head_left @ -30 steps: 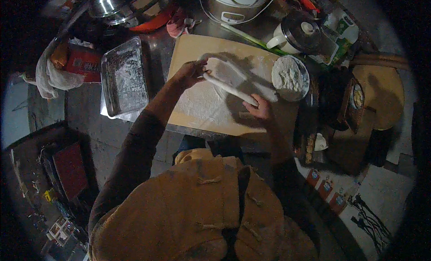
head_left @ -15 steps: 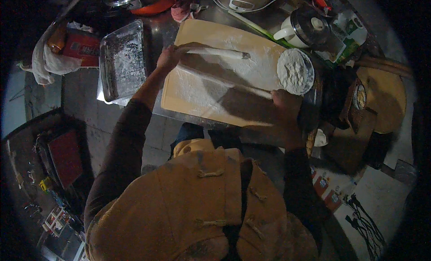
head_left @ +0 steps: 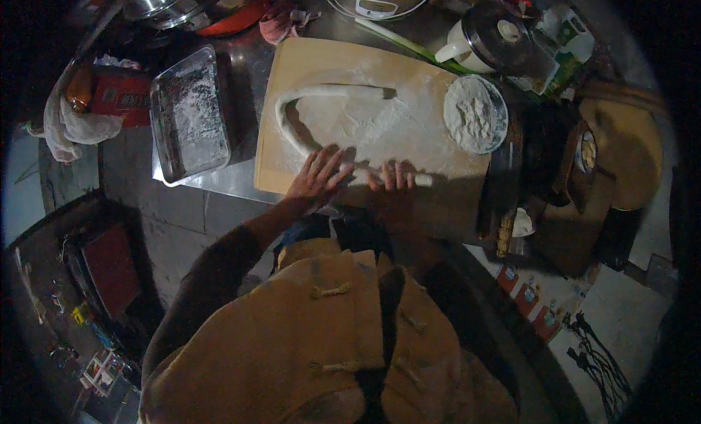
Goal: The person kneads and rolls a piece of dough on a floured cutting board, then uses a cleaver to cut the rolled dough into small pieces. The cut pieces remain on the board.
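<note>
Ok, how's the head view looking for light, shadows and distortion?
Head view: dim, light mostly on the floured board; the left hand and right hand cast shadows by the dough rope; fisheye bends the board's edges, and the rim is black.

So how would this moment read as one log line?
left hand: flat on dough rope | right hand: same | wooden board: floured
</note>
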### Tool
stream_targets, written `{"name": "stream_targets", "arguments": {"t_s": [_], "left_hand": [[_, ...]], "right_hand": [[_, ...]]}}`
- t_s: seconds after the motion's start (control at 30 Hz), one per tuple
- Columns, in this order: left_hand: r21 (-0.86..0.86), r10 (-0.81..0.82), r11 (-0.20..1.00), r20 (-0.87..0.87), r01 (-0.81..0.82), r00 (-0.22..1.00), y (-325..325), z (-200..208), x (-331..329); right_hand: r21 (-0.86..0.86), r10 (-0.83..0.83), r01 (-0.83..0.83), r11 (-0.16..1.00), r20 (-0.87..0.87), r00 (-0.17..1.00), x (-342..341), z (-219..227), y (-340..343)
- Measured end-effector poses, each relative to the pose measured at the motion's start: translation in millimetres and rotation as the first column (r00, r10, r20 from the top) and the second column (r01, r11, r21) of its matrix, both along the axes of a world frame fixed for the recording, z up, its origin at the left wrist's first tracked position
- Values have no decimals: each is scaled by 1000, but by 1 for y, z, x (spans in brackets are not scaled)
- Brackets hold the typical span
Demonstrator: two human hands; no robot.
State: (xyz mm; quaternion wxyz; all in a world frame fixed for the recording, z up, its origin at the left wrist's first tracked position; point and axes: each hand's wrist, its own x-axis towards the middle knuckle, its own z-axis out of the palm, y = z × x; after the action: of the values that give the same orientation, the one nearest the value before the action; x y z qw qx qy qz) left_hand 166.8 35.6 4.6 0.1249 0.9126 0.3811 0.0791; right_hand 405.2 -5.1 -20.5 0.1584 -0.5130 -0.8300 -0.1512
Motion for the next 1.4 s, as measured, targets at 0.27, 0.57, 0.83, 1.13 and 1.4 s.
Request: {"name": "stream_targets", "arguments": {"t_s": [0.27,0.57,0.83,1.13,1.4], "left_hand": [[146,331,931,46,-334,943,120,-14,18],[-74,44,996,-97,-52,994,58,0,-23],[-64,209,974,-125,-218,970,22,-5,-31],[73,22,997,-252,-4,967,55,-27,-58],[-45,59,996,-287,-75,956,37,-23,-111]], "right_hand": [[-291,-39,4,957,-112,993,71,-4,132],[-88,-187,209,974,207,960,72,-8,22],[-350,-41,-19,937,-162,986,74,-7,56],[-55,-15,8,998,-132,991,64,-11,88],[23,6,0,1000,-233,973,62,14,60]]}}
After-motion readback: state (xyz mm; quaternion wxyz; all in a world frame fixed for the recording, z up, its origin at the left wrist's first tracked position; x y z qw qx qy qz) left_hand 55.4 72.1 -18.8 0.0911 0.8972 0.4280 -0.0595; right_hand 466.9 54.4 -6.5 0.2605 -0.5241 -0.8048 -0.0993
